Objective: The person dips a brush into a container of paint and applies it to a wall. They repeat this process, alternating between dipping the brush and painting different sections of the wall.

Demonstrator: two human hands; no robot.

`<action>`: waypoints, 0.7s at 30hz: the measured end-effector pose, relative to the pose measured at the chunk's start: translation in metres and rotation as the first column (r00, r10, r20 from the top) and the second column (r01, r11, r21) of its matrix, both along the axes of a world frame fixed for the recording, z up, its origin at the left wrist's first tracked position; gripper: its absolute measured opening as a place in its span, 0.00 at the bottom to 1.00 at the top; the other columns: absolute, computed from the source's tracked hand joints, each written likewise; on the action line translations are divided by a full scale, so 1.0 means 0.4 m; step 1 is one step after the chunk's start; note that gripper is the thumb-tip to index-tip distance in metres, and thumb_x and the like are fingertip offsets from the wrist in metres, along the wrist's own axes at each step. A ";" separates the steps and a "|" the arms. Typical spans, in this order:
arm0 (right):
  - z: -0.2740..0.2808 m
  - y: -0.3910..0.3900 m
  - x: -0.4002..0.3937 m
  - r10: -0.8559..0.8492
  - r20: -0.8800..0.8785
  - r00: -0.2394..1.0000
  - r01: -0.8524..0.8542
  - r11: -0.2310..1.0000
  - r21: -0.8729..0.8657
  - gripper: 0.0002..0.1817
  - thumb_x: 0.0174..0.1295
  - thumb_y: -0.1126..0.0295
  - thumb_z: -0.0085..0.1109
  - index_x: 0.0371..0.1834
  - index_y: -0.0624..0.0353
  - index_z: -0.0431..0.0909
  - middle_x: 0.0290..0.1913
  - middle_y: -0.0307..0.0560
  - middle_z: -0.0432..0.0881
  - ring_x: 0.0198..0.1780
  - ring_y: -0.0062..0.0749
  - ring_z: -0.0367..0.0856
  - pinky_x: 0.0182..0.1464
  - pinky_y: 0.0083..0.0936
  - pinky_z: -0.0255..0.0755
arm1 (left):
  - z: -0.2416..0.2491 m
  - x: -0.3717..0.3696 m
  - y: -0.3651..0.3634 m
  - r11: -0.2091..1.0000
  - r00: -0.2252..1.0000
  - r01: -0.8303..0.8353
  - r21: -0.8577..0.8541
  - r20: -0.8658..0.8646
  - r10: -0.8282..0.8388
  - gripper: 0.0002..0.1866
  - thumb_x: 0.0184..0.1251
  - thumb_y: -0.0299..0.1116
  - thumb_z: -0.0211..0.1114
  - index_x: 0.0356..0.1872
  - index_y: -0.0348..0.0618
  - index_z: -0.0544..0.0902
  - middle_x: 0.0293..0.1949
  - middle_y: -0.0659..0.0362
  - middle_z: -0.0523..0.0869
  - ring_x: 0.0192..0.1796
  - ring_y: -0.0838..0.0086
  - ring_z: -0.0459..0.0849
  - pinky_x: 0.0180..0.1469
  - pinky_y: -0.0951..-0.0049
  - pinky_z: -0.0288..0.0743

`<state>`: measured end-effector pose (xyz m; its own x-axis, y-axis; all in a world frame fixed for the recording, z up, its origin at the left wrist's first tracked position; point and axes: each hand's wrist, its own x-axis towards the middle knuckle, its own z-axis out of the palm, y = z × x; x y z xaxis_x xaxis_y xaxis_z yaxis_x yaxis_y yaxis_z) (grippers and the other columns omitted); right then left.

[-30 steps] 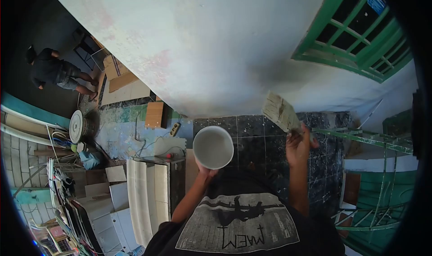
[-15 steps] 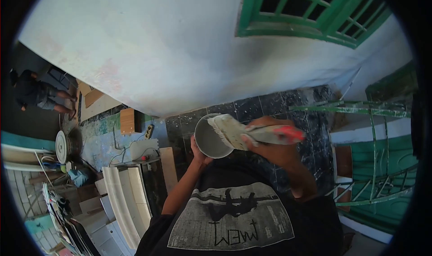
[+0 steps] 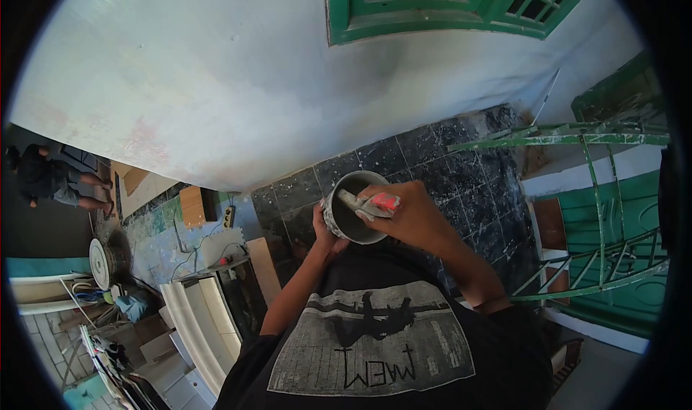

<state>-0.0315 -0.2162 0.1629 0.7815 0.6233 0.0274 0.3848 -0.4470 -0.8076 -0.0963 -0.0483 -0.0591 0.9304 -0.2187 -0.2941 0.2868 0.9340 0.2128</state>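
Left hand [image 3: 326,231] wrapped round the side of a small paint-spattered bucket [image 3: 351,209], held up at chest height over the dark tiled floor [image 3: 425,157]. Right hand [image 3: 407,215] clenched on the red-marked handle of a brush [image 3: 370,204], bristle end dipped down inside the bucket, out of sight below the rim. Pale painted wall [image 3: 238,85] straight ahead, green window frame [image 3: 447,6] above it. Green scaffold rails [image 3: 598,194] off to the right. Far left, another person [image 3: 43,179] crouched low by the wall.
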 end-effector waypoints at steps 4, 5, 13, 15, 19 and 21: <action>-0.035 -0.013 0.003 0.012 0.087 0.996 -0.010 1.000 -0.023 0.14 0.53 0.70 0.74 0.43 0.57 0.87 0.33 0.52 0.88 0.35 0.37 0.90 0.39 0.26 0.80 | -0.014 0.007 -0.025 1.000 1.000 -0.017 -0.023 0.011 0.017 0.35 0.69 0.61 0.47 0.63 0.43 0.77 0.61 0.48 0.81 0.62 0.52 0.80 0.66 0.48 0.72; -0.040 -0.017 0.003 0.013 0.078 0.997 -0.012 1.000 -0.013 0.14 0.53 0.70 0.73 0.43 0.57 0.87 0.33 0.52 0.88 0.35 0.36 0.90 0.39 0.26 0.80 | -0.018 0.006 -0.032 1.000 1.000 -0.013 -0.026 0.020 0.014 0.34 0.70 0.60 0.47 0.63 0.42 0.77 0.61 0.48 0.81 0.62 0.53 0.80 0.66 0.48 0.72; -0.023 -0.066 0.008 -0.064 -0.065 0.996 0.071 0.992 0.109 0.12 0.53 0.71 0.75 0.40 0.62 0.86 0.37 0.47 0.89 0.39 0.24 0.88 0.42 0.23 0.80 | -0.013 -0.006 -0.034 0.999 0.999 -0.038 0.027 -0.005 0.039 0.36 0.69 0.61 0.46 0.64 0.42 0.76 0.62 0.48 0.80 0.63 0.51 0.79 0.67 0.47 0.70; 0.004 -0.077 0.012 -0.082 -0.089 0.993 0.099 0.974 0.203 0.12 0.53 0.71 0.75 0.39 0.63 0.85 0.37 0.45 0.89 0.39 0.23 0.87 0.42 0.22 0.80 | -0.003 -0.006 -0.030 0.996 0.999 -0.032 0.082 -0.017 0.034 0.38 0.68 0.63 0.46 0.67 0.44 0.74 0.65 0.47 0.77 0.66 0.51 0.76 0.69 0.47 0.68; 0.050 -0.088 0.017 -0.154 -0.191 0.969 0.201 0.944 0.261 0.11 0.54 0.71 0.75 0.38 0.61 0.85 0.36 0.43 0.88 0.39 0.22 0.86 0.43 0.21 0.80 | 0.019 0.000 -0.030 0.997 0.998 -0.061 0.053 -0.014 0.062 0.38 0.68 0.63 0.44 0.68 0.44 0.73 0.65 0.48 0.77 0.66 0.51 0.76 0.69 0.46 0.68; 0.037 -0.088 0.022 -0.118 -0.151 0.981 0.156 0.949 0.274 0.12 0.53 0.71 0.75 0.38 0.60 0.85 0.36 0.43 0.88 0.39 0.22 0.86 0.43 0.22 0.80 | 0.006 -0.002 -0.024 0.996 0.997 -0.079 0.042 -0.004 0.079 0.37 0.69 0.63 0.44 0.64 0.44 0.76 0.64 0.49 0.79 0.65 0.51 0.77 0.68 0.46 0.69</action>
<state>-0.0227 -0.2515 0.1779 0.8674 0.4912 0.0789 0.2181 -0.2329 -0.9477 -0.0970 -0.0579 -0.0565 0.9425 -0.1318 -0.3072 0.2138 0.9442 0.2507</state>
